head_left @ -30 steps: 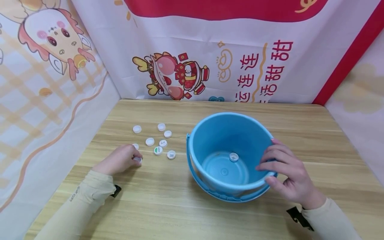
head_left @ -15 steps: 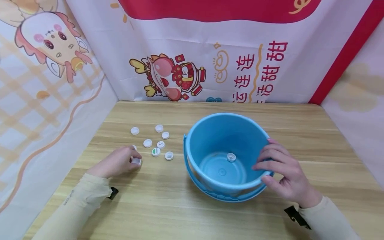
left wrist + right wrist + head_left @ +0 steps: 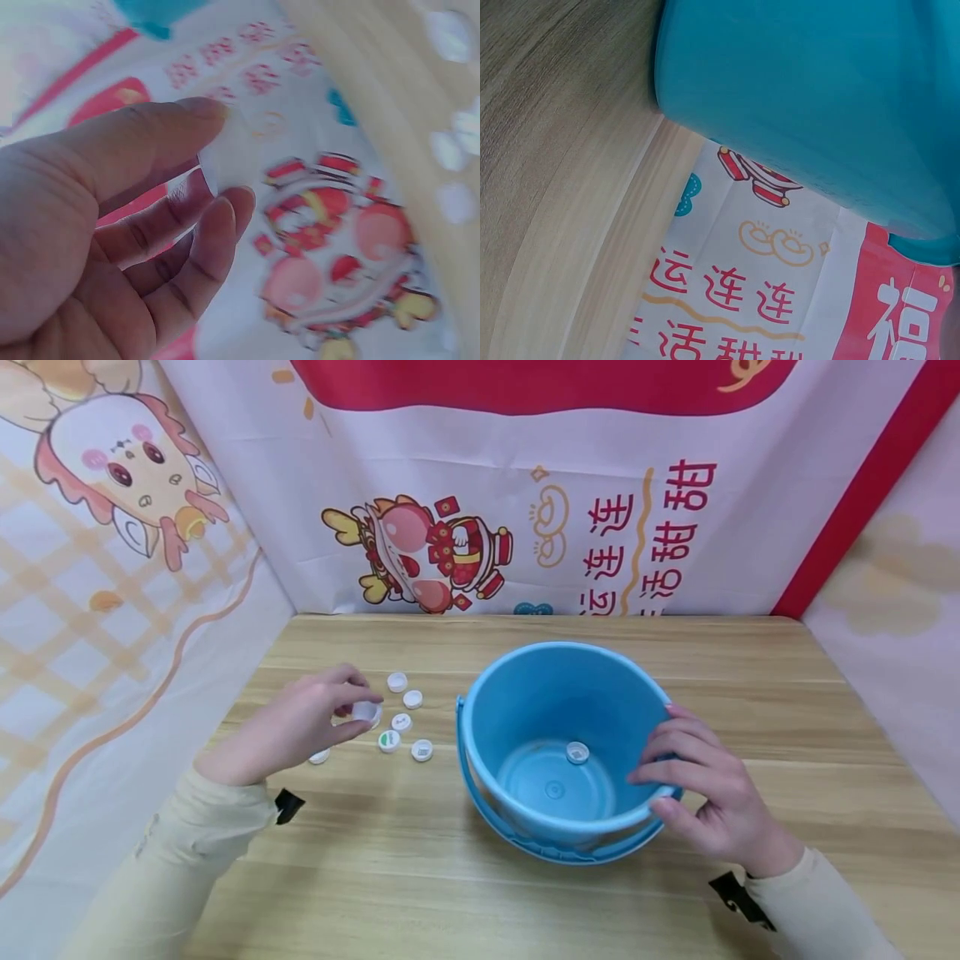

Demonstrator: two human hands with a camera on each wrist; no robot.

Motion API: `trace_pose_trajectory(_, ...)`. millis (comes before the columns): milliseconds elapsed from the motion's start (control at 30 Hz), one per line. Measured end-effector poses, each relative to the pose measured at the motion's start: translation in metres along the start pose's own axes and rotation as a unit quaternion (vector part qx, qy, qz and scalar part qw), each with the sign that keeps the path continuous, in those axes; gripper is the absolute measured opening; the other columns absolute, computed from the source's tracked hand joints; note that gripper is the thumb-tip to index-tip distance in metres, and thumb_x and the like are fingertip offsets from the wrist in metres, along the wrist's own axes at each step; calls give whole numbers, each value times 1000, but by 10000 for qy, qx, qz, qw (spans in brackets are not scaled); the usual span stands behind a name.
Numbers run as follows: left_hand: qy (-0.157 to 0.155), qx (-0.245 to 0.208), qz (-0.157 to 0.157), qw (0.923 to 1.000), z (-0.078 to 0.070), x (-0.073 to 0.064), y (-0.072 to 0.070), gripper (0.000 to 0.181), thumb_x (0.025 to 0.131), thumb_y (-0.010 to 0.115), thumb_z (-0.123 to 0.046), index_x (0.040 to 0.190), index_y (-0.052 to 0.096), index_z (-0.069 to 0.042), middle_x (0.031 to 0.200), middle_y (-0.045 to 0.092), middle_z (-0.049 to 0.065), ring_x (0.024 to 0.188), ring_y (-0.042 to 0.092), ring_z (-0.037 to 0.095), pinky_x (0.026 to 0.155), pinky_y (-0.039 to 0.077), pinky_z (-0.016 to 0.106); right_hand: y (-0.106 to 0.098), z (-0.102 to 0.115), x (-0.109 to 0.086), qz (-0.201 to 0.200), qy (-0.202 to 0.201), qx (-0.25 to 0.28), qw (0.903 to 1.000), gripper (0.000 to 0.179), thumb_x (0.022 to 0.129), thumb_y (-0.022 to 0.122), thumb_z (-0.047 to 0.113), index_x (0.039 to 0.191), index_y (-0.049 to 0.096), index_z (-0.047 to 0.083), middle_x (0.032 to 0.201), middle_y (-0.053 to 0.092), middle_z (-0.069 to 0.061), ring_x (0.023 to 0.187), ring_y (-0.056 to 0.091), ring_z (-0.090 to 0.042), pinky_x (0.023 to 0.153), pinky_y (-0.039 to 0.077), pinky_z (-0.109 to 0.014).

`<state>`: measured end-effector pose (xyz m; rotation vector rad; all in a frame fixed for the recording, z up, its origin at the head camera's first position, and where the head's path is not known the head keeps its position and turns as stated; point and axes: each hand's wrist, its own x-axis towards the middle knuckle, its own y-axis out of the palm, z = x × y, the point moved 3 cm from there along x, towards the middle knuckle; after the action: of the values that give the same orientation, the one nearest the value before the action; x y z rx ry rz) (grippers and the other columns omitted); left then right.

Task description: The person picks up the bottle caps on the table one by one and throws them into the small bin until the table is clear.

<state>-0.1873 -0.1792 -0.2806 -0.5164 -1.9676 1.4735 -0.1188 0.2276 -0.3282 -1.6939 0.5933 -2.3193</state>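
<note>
My left hand (image 3: pixel 296 722) is raised over the left part of the table and pinches a white bottle cap (image 3: pixel 364 712) between thumb and fingertips. In the left wrist view this cap (image 3: pixel 229 159) shows pale and blurred between the thumb and the curled fingers. My right hand (image 3: pixel 712 785) grips the right rim of a blue bucket (image 3: pixel 558 689), fingers inside and thumb outside. One white cap (image 3: pixel 577 752) lies on the bucket's floor. The right wrist view shows the bucket's outer side (image 3: pixel 802 90) and not the hand's grip.
Several white caps lie left of the bucket, among them a green-marked cap (image 3: pixel 389 741), a printed cap (image 3: pixel 422 750) and a cap near my left wrist (image 3: pixel 318 757). The bucket's handle (image 3: pixel 558 853) hangs down in front. A printed cloth (image 3: pixel 555 435) stands behind the wooden table (image 3: pixel 420 893).
My left hand, down at a cap on the table before, has risen and moved slightly away from me, with a cap now between its fingers. The right hand keeps its hold on the bucket.
</note>
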Motion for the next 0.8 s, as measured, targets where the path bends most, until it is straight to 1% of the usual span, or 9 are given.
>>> trace_pose_trajectory(67,219,-2,-45,9998,-12,9,-10,34,76,86,-4,108,75,-4,99,64,5,79,62,17,66,55,32,0,0,0,-1,-1,-1,10000,38,100,58,35,86,73,3,87,65,-13,96,54,-25,114,30,-39)
trace_pose_trajectory(133,397,-34,-10,9992,-25,18,-18,35,76,86,-4,110,75,-4,101,64,4,81,62,17,67,55,32,0,0,0,-4,0,-10,10000,38,100,58,35,85,73,3,87,65,-13,96,54,-25,114,30,-39)
trace_pose_trajectory(300,776,-55,198,9968,-53,44,-35,37,78,84,-6,113,74,-3,105,64,7,88,64,19,73,58,31,0,-1,-1,-1,27,-40,10000,38,100,58,36,85,74,3,87,65,-13,96,55,-25,114,31,-39)
trace_pose_trajectory(433,1160,51,223,9930,-73,67,-48,35,79,84,-9,112,74,-4,107,64,10,90,65,22,75,58,32,0,-2,-2,-8,20,-57,10000,38,100,58,35,85,74,4,87,65,-13,96,55,-25,114,31,-39)
trace_pose_trajectory(500,1290,99,282,9912,-83,78,-54,32,80,84,-11,110,75,-5,108,64,10,90,65,21,76,58,32,0,-2,-2,-7,12,-67,10000,38,100,58,35,85,74,4,87,65,-13,96,55,-25,114,31,-39)
trace_pose_trajectory(600,1382,171,465,9892,-94,95,-60,32,81,83,-14,111,75,-6,109,64,10,92,65,21,78,57,32,0,-2,-2,-4,5,-75,10000,38,100,58,36,85,74,4,86,65,-13,96,55,-25,114,31,-39)
trace_pose_trajectory(700,1374,200,773,9873,-105,112,-65,36,83,82,-17,116,73,-7,112,65,10,94,65,20,79,57,31,0,-1,-2,5,2,-63,10000,38,100,58,36,85,74,4,87,65,-13,96,55,-24,114,31,-39)
trace_pose_trajectory(800,1315,217,1123,9847,-117,126,-66,38,84,81,-20,120,72,-10,113,64,8,94,63,18,78,56,28,0,-1,-1,17,8,-53,10000,38,99,58,35,86,74,4,87,65,-12,96,55,-24,114,31,-39)
